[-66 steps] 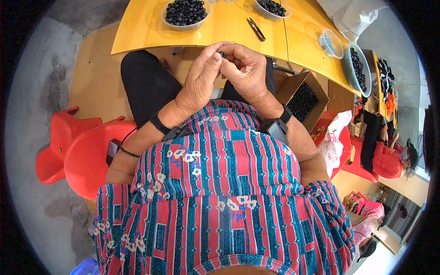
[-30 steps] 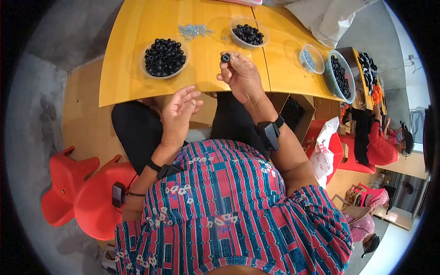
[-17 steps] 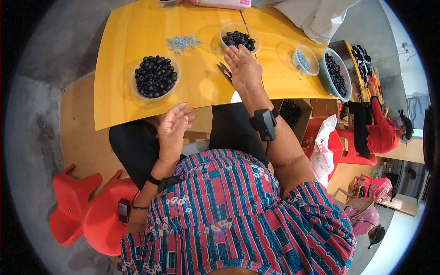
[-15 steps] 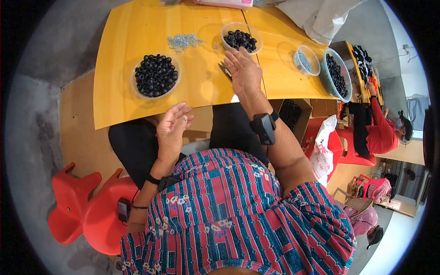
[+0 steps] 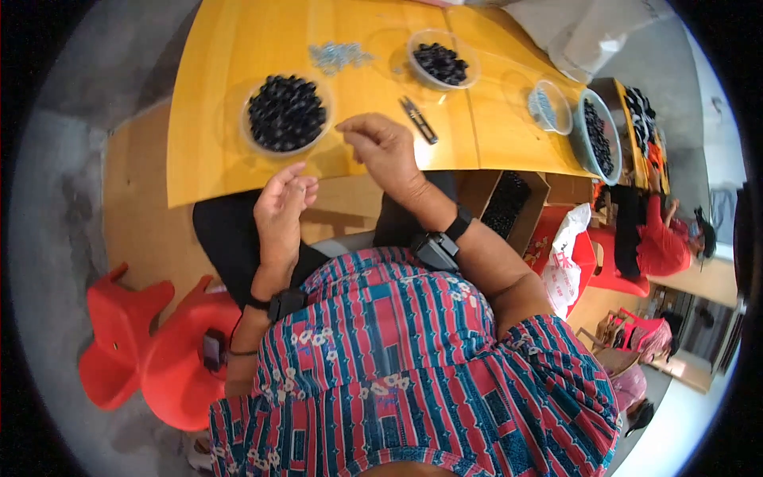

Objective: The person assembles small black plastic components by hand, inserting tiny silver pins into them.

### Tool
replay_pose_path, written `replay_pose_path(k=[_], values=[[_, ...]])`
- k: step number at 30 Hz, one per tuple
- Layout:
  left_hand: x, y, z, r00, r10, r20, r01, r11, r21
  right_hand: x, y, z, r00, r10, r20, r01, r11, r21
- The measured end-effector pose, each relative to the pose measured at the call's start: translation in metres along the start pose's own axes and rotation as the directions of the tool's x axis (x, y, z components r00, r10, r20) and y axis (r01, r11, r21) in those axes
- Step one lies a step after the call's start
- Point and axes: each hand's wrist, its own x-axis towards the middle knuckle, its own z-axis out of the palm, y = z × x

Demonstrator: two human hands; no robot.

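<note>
My left hand (image 5: 280,211) is held just off the table's near edge, below a clear round bowl (image 5: 246,137) heaped with black ring-like beads (image 5: 286,114). Its fingers curl in toward the thumb; anything between them is too small to make out. My right hand (image 5: 385,155) hangs over the near edge of the table, right of that bowl. Its fingers are bent and drawn together, pointing left toward the bowl, and what they pinch, if anything, cannot be seen. Small thread snips (image 5: 419,121) with a dark handle lie on the table beyond my right hand.
On the yellow table (image 5: 214,48) lies a pile of small pale-blue pieces (image 5: 338,56). Farther right stand a second bowl of black beads (image 5: 441,63), a small clear bowl (image 5: 550,107) and a blue basin (image 5: 598,137). Red chairs (image 5: 179,374) stand left; a co-worker (image 5: 660,238) sits right.
My right hand has come back from beside the far bowl, moving left and nearer, its fingers now drawn in. My left hand has shifted slightly left and curled. The snips are now uncovered.
</note>
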Motion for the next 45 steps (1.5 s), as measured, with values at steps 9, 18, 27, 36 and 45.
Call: replay_pose_path(k=[9, 18, 27, 36, 45], values=[[-0.003, -0.021, -0.002, 0.994, 0.099, 0.042, -0.095, 0.992, -0.083, 0.021, -0.023, 0.007, 0.853, -0.492, 0.174, 0.486, 0.630, -0.606], [-0.005, -0.022, -0.003, 0.997, 0.083, -0.001, -0.083, 0.994, -0.077, 0.059, -0.010, 0.033, 0.750, -0.464, 0.471, 0.643, 0.344, -0.685], [-0.011, -0.019, -0.005, 0.995, 0.094, -0.027, -0.096, 0.991, -0.093, 0.063, -0.008, 0.034, 0.786, -0.392, 0.479, 0.604, 0.320, -0.730], [-0.005, -0.017, -0.008, 0.995, 0.018, 0.099, 0.024, 0.914, -0.405, 0.016, -0.027, 0.020, 0.853, -0.308, 0.420, 0.479, 0.783, -0.397], [0.000, -0.039, -0.009, 0.952, -0.089, 0.292, 0.230, 0.838, -0.494, -0.021, -0.016, 0.009, 0.775, -0.240, 0.584, 0.571, 0.662, -0.486]])
